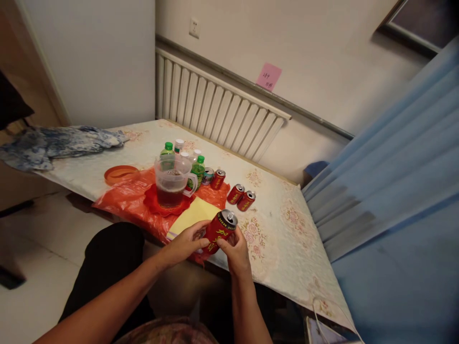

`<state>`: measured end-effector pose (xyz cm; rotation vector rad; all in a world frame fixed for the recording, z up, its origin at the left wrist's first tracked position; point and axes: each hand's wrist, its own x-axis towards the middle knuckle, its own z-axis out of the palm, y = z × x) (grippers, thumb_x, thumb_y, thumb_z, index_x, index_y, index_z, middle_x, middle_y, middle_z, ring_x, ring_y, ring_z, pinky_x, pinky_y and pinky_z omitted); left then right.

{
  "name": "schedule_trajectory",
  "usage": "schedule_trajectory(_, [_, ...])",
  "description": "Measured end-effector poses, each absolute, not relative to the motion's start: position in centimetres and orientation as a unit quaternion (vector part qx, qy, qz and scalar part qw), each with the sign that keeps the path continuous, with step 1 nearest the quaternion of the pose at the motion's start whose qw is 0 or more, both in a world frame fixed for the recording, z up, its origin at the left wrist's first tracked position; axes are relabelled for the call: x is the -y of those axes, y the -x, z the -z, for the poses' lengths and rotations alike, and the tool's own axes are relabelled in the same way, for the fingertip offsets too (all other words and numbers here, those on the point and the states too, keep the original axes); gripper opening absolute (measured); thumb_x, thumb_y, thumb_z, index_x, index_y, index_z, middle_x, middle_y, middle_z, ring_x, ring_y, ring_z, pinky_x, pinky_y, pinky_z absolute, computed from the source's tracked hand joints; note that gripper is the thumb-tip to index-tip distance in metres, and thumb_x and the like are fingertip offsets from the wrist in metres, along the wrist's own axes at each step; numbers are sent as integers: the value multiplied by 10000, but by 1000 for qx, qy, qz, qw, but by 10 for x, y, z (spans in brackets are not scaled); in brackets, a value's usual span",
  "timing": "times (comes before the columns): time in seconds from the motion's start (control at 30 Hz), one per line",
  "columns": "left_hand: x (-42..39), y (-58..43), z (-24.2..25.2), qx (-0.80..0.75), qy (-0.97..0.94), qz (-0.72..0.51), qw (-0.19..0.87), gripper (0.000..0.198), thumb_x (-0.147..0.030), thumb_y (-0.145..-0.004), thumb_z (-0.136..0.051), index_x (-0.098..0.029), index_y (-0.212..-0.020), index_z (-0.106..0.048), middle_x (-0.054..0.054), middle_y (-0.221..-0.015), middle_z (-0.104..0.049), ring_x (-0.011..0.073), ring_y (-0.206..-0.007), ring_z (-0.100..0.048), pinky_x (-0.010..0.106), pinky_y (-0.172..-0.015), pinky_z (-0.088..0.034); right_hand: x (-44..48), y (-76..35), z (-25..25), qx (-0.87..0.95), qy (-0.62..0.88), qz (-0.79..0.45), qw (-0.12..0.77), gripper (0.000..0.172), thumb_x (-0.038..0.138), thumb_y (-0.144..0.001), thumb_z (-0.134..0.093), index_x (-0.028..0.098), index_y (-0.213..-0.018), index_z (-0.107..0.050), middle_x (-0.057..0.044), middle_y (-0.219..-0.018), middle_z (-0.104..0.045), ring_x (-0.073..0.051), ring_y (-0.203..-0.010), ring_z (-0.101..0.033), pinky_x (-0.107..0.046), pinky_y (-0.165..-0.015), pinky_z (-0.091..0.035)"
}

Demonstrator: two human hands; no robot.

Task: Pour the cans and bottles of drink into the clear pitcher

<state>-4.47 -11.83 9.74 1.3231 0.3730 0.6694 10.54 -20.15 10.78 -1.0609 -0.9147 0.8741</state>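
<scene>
Both my hands hold one red drink can (218, 230) with yellow lettering, tilted slightly, above the table's near edge. My left hand (190, 242) wraps its left side, and my right hand (234, 248) grips its right side with the thumb across the front. The can's top faces up, its tab in view. Just beyond it lies a yellow pad of paper (195, 217). Left of that, a clear plastic pitcher (172, 184) partly filled with dark liquid stands on a red scalloped plate (150, 203).
Behind the pitcher stand green-capped bottles (198, 168), white-capped bottles (179, 145) and a teal can (208, 177). Red cans (246, 200) stand to their right. A red plastic bag (122, 197), an orange lid (120, 174) and crumpled blue cloth (71, 143) lie leftward. A blue curtain (387, 191) hangs right.
</scene>
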Motion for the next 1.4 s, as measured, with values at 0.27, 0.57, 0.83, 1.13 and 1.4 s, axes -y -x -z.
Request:
schedule_trajectory(0.27, [122,40,-85,-223,-593,-360,685,708,-275,-665,-778,-200,-1314,-505,115,-1363,-545,287,-1277,-523,435,-1091,-406,200,-93,-115,389,551,-334,659,695,156,-605,-762,188,-1276,-588,-65,-1213,-694,-258,-1091,-661,-380,-973,-531])
schedule_trajectory(0.57, [110,52,-86,-209,-681,-312,629,710,-263,-674,-773,-203,-1334,-518,106,-1354,-561,270,-1183,-581,416,-1065,-430,200,-88,-115,433,585,-298,618,649,128,-618,-745,171,-1253,-621,-64,-1169,-713,-260,-1094,-659,-357,-966,-530])
schedule_trajectory(0.83, [90,75,-98,-252,-664,-364,602,751,-265,-614,-805,-206,-1309,-526,105,-1332,-606,324,-1264,-537,443,-1083,-430,182,-84,-101,433,571,-319,620,726,218,-624,-817,205,-1315,-595,-93,-1309,-649,-283,-1195,-614,-410,-1017,-505])
schedule_trajectory(1.13, [31,142,-107,-408,-485,-626,454,684,-367,-644,-786,-190,-1237,-496,103,-1269,-612,306,-1243,-558,441,-1080,-448,112,-86,-95,385,595,-323,628,509,449,-749,-764,154,-1149,-657,-108,-1064,-731,-241,-982,-701,-398,-931,-530])
schedule_trajectory(1.4, [-65,157,-91,-513,-399,-678,343,592,-365,-639,-783,-180,-1133,-516,47,-1015,-632,215,-907,-639,377,-875,-540,32,-83,-101,407,597,-253,643,493,548,-832,-637,164,-1140,-650,-103,-1127,-704,-234,-1020,-676,-367,-898,-527])
